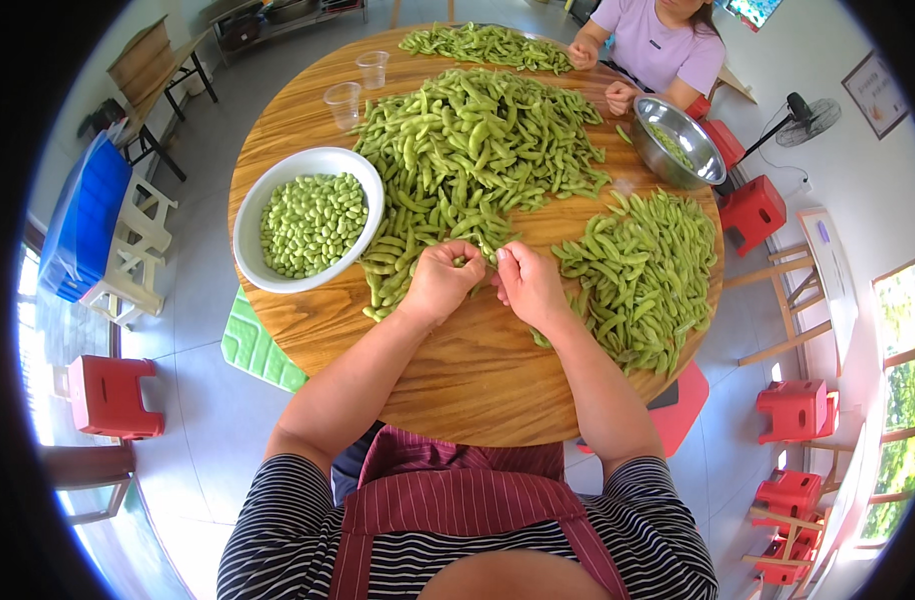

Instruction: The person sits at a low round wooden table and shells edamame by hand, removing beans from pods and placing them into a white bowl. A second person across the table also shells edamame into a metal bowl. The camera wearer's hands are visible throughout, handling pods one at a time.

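Note:
Both my hands meet over the near side of a round wooden table (472, 375). Between the fingertips of my left hand (444, 277) and my right hand (531, 285) is a green soybean pod (487, 249), partly hidden by the fingers. A large heap of pods (480, 142) lies just beyond my hands. To the right of my right hand spreads another pile of pods (645, 277). A white bowl (246, 259) on the left holds shelled green beans (315, 221).
Across the table, a person (660, 45) sits by a steel bowl (671, 169) with some beans inside. Two clear plastic cups (343, 105) stand beyond the white bowl. A further pod pile (487, 46) lies at the far edge. Red stools (754, 214) surround the table at a distance.

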{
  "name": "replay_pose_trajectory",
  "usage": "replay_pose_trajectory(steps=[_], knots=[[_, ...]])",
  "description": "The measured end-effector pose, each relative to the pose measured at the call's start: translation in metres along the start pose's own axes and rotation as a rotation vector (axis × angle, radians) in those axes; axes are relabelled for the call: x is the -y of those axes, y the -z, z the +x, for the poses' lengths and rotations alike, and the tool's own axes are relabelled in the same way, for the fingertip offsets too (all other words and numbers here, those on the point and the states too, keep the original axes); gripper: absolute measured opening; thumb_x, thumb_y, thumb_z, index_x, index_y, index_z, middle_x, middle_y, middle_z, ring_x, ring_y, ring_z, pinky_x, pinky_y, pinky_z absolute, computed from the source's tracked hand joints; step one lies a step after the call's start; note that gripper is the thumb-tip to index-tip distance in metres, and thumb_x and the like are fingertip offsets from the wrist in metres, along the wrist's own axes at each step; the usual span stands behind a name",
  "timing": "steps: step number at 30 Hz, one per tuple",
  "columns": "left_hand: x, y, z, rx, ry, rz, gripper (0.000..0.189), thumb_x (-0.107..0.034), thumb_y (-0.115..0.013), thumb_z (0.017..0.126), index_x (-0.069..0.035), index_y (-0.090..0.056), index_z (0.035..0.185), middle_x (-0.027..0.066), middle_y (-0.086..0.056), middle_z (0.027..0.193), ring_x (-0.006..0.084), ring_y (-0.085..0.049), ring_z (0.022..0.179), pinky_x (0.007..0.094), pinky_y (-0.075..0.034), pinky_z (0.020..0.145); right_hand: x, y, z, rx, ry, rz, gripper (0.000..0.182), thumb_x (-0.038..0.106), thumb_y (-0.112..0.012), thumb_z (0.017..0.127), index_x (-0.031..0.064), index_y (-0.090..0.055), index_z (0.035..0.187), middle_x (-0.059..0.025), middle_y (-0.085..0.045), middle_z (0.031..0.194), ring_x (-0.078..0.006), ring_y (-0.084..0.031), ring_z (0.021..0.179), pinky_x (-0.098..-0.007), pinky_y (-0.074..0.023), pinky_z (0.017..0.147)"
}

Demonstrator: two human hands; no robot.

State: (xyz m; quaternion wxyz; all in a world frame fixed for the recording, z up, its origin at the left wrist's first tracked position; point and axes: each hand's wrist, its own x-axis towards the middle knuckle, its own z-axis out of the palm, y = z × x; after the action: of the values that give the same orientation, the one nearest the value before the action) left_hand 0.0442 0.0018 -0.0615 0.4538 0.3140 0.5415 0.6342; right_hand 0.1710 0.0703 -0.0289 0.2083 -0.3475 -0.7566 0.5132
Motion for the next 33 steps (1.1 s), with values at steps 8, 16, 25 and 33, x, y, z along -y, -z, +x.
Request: replay_pose_trajectory(steps=[8, 16, 25, 33], knots=[[-0.003, 0.000, 0.000, 0.026, 0.156, -0.230, 0.007, -0.010, -0.058, 0.083, -0.007, -0.054, 0.079, -0.0045, -0.048, 0.059, 0.0030, -0.037, 0.047, 0.0190, -0.028, 0.041, -0.015, 0.003, 0.008, 0.062, -0.230, 0.689, 0.022, 0.021, -0.047, 0.092, 0.0002, -0.051, 0.087, -0.0047, -0.056, 0.066, -0.0078, -0.045, 0.047, -0.0219, -0.0378, 0.042], [-0.004, 0.000, 0.000, 0.120, 0.275, -0.522, 0.011, -0.016, -0.061, 0.084, -0.009, -0.052, 0.084, 0.0008, -0.051, 0.065, 0.0065, -0.036, 0.045, 0.0186, -0.025, 0.041, -0.019, -0.004, 0.006, -0.104, 0.147, 0.012, 0.016, 0.017, -0.052, 0.089, 0.0005, -0.053, 0.088, -0.0056, -0.059, 0.067, -0.0099, -0.050, 0.051, -0.0237, -0.0412, 0.048], [-0.011, 0.001, -0.001, 0.231, 0.182, -0.427, 0.011, -0.014, -0.060, 0.085, -0.009, -0.052, 0.089, 0.0021, -0.053, 0.067, 0.0061, -0.039, 0.047, 0.0172, -0.027, 0.042, -0.006, 0.000, -0.002, 0.018, 0.052, 0.197, 0.019, 0.018, -0.047, 0.091, 0.0010, -0.052, 0.085, -0.0039, -0.056, 0.063, -0.0081, -0.048, 0.051, -0.0229, -0.0402, 0.046], [-0.004, 0.004, 0.001, 0.287, 0.111, -0.264, 0.013, -0.008, -0.053, 0.087, -0.007, -0.048, 0.099, 0.0057, -0.057, 0.073, 0.0066, -0.046, 0.052, 0.0164, -0.030, 0.042, -0.003, 0.001, -0.003, 0.031, 0.013, 0.263, 0.021, 0.019, -0.044, 0.092, 0.0019, -0.051, 0.083, -0.0017, -0.052, 0.061, -0.0060, -0.044, 0.049, -0.0212, -0.0370, 0.044]])
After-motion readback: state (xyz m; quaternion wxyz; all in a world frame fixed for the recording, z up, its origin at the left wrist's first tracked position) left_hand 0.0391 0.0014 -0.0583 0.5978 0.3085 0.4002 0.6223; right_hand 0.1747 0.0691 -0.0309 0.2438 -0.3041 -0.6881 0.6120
